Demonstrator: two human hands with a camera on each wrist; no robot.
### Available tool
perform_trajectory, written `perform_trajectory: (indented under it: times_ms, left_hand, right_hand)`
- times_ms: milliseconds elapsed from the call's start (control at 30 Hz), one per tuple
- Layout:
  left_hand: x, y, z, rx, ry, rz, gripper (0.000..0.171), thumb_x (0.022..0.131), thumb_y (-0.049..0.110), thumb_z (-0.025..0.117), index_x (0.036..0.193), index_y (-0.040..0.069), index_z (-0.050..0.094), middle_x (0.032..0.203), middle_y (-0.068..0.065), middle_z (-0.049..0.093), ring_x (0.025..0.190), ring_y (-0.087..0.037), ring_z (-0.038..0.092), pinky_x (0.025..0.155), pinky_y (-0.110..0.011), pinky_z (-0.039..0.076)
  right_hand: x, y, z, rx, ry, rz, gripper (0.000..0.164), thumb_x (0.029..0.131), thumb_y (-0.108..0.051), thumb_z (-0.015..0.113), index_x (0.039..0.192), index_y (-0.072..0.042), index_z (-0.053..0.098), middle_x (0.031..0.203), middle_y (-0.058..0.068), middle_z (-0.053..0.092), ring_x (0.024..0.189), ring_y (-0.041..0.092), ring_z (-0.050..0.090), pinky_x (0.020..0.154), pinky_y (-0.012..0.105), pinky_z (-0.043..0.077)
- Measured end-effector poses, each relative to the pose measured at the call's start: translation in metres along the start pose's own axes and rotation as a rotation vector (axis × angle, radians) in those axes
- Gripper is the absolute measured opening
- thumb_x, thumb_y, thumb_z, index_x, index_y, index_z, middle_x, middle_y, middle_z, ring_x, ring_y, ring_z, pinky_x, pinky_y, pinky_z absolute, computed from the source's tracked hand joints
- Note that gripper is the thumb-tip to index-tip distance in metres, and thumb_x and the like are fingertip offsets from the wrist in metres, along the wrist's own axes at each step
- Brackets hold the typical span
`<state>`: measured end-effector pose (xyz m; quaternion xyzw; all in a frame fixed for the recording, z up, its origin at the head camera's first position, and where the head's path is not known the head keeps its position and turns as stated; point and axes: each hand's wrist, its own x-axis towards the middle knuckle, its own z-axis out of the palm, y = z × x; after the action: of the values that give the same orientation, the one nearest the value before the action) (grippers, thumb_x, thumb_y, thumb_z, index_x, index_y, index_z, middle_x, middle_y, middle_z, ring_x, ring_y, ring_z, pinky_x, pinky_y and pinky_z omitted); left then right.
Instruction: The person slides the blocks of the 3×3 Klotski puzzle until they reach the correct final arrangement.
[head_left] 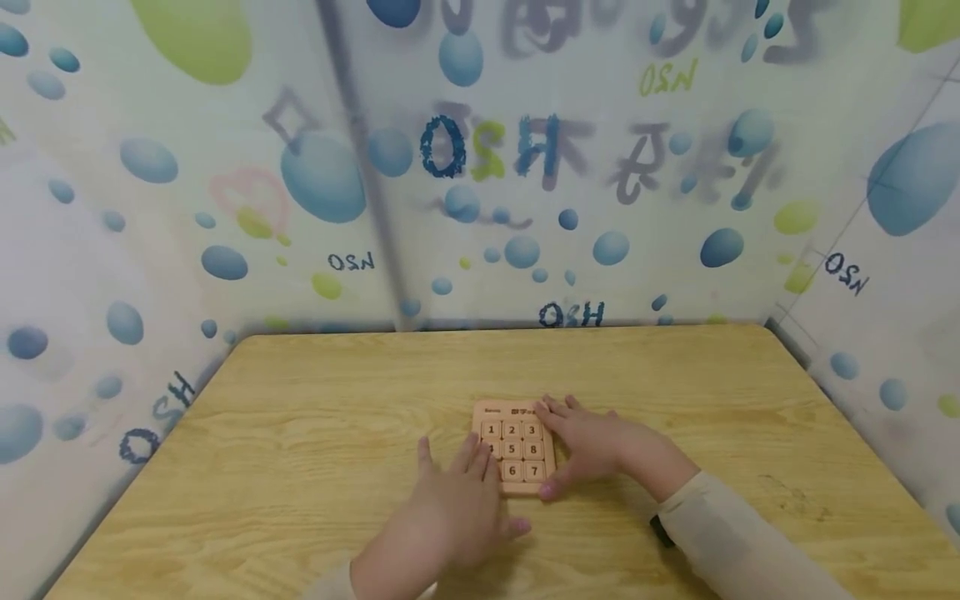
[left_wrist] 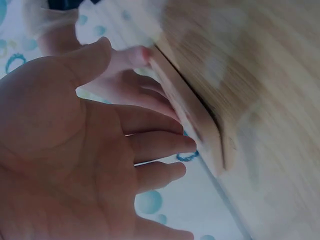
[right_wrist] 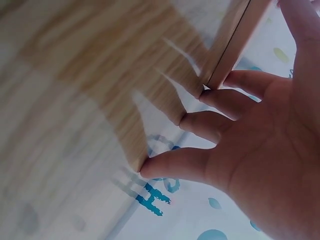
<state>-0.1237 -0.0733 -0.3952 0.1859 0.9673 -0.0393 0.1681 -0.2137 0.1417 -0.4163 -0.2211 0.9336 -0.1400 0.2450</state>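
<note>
Widely spread, right grip (head_left: 592, 443) touches board (head_left: 517, 450).

From here I see a broad lane of bare desk (head_left: 322, 433) left of the number board (head_left: 512, 450), and another strip beyond it, running up to the patterned wall (head_left: 637, 283), which bars anything farther. At the board's near-left corner the left hand (head_left: 453, 508) blocks the way, its fingers over the lower-left tiles. The right hand (head_left: 600, 443) and its sleeve (head_left: 742, 533) obstruct the board's right side, fingers by the far corner, thumb by the near one. Just in front of the board's near edge, only a slim gap separates the two thumbs; above its middle column there is room.
</note>
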Motion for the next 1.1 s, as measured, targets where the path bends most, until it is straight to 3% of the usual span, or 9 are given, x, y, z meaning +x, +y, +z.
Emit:
perform_trajectory:
  times_ms: [233,400,533,733,900,967,1100]
  left_hand:
    - [-0.008,0.009,-0.001,0.014,0.007,0.065,0.095,0.097,0.083,0.041,0.166,0.017,0.04,0.177,-0.002,0.029,0.168,-0.027,0.019,0.122,-0.084,0.015]
    - [-0.007,0.009,0.004,0.012,-0.034,0.128,0.091,0.096,0.083,0.044,0.165,0.023,0.043,0.175,0.006,0.032,0.168,-0.024,0.018,0.121,-0.084,0.017]
    - [-0.009,0.006,0.006,0.021,-0.058,0.111,0.087,0.096,0.082,0.045,0.161,0.024,0.049,0.172,0.005,0.038,0.168,-0.024,0.021,0.121,-0.085,0.014]
    - [-0.011,0.007,0.002,0.063,-0.048,-0.002,0.083,0.096,0.079,0.049,0.153,0.019,0.059,0.168,-0.001,0.048,0.166,-0.027,0.026,0.123,-0.085,0.006]
    - [-0.001,0.023,0.001,0.063,0.035,0.142,0.087,0.097,0.082,0.043,0.164,0.026,0.043,0.172,0.006,0.038,0.167,-0.023,0.024,0.123,-0.082,0.016]
    - [0.001,0.025,0.002,0.033,0.032,0.181,0.09,0.097,0.084,0.041,0.167,0.027,0.037,0.173,0.008,0.036,0.167,-0.021,0.023,0.123,-0.082,0.017]
    - [0.0,0.022,0.002,0.048,0.011,0.11,0.098,0.093,0.088,0.041,0.166,0.021,0.041,0.17,0.005,0.042,0.166,-0.023,0.026,0.123,-0.083,0.014]
  right_hand:
    - [-0.002,0.001,0.0,0.007,0.002,-0.007,0.125,0.078,-0.071,0.083,0.172,-0.017,0.021,0.181,0.007,0.01,0.167,0.043,0.01,0.117,0.088,0.016]
    - [-0.002,0.001,0.0,0.009,-0.001,-0.001,0.125,0.078,-0.071,0.082,0.172,-0.017,0.021,0.181,0.007,0.01,0.167,0.042,0.01,0.118,0.087,0.016]
    - [-0.002,0.0,0.0,0.013,-0.004,0.006,0.125,0.077,-0.071,0.083,0.172,-0.017,0.02,0.181,0.006,0.01,0.168,0.041,0.01,0.119,0.086,0.016]
    - [-0.001,-0.003,-0.003,0.01,-0.015,0.007,0.124,0.079,-0.07,0.083,0.172,-0.018,0.02,0.181,0.006,0.01,0.168,0.041,0.009,0.119,0.086,0.015]
    - [-0.002,-0.003,-0.002,-0.008,0.001,-0.001,0.12,0.082,-0.065,0.084,0.172,-0.016,0.021,0.181,0.007,0.013,0.167,0.044,0.011,0.117,0.088,0.016]
    - [-0.003,-0.004,-0.002,-0.009,0.008,-0.003,0.121,0.081,-0.064,0.086,0.172,-0.016,0.022,0.181,0.008,0.014,0.166,0.045,0.012,0.117,0.089,0.015]
    - [-0.003,-0.001,-0.001,0.006,0.003,-0.004,0.124,0.079,-0.067,0.085,0.172,-0.017,0.021,0.181,0.007,0.012,0.167,0.043,0.01,0.118,0.087,0.015]
